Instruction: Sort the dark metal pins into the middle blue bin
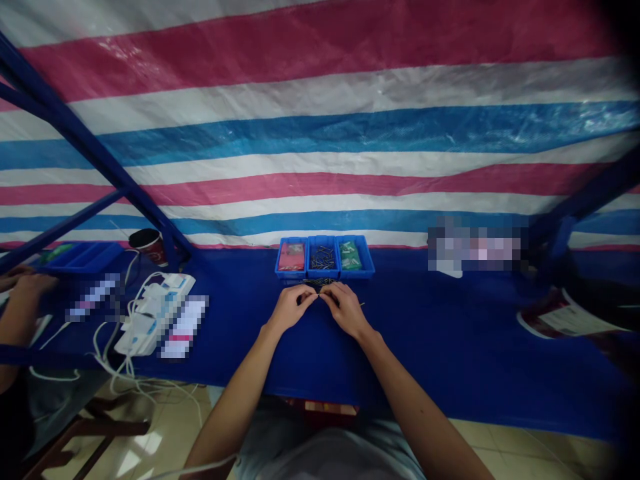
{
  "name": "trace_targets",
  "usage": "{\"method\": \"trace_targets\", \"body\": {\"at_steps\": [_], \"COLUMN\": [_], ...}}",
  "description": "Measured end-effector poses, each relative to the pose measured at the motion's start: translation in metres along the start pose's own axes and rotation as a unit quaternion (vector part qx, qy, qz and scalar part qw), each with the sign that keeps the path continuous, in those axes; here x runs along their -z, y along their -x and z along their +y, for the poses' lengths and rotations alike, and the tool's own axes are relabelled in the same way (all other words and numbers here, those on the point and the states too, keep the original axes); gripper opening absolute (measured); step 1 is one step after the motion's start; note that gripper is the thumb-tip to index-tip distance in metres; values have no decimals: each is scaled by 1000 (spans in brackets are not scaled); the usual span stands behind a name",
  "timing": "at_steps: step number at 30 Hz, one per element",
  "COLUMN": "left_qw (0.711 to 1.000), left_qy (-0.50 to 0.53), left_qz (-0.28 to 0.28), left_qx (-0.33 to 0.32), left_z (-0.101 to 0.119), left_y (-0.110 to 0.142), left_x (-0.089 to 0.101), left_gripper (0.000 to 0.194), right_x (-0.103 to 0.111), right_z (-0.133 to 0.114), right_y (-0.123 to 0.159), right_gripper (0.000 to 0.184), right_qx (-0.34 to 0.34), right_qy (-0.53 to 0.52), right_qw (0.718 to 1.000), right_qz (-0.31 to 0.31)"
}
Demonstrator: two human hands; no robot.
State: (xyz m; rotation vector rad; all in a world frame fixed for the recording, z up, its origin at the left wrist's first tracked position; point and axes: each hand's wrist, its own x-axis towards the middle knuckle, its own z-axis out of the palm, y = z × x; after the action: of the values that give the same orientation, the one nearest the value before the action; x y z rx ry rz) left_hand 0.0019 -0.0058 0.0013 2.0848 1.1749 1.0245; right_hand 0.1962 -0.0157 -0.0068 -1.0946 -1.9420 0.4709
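Sitting just beyond the hands, three blue bins [323, 273] hold, left to right, pink contents [291, 255], slender dark pieces [323, 257] and green contents [350, 255]. Thumb and fingertips nearly closed, left hand [291, 308] and right hand [345, 310] pinch a tiny dark piece [319, 295] between them, its long axis too small to tell; a thin stick [363, 305] juts rightward from the right hand.

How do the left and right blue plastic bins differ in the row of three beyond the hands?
The left blue plastic bin shows pinkish-red inside; the right blue plastic bin shows green. The left bin stands nearer the white power strip, the right bin farther. Both are open-topped and rectangular.
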Motion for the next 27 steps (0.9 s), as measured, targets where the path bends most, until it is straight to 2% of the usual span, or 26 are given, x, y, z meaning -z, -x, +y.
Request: {"method": "trace_targets", "body": {"at_steps": [12, 22, 27], "left_qw": [1000, 1000, 1000], "left_qy": [1, 9, 7], "left_qz": [3, 0, 1], "left_qx": [-8, -7, 4], "left_z": [0, 3, 2], "left_y": [0, 0, 0], "left_x": [0, 0, 2], "left_gripper": [25, 24, 22], "right_x": [2, 4, 4], "right_z": [1, -3, -3], "right_y": [0, 0, 2], "right_gripper": [16, 27, 16], "right_qx": [7, -6, -9], "right_qy": [3, 28, 6], "right_qw": [1000, 1000, 1000], "right_qz": [-11, -1, 22]}}
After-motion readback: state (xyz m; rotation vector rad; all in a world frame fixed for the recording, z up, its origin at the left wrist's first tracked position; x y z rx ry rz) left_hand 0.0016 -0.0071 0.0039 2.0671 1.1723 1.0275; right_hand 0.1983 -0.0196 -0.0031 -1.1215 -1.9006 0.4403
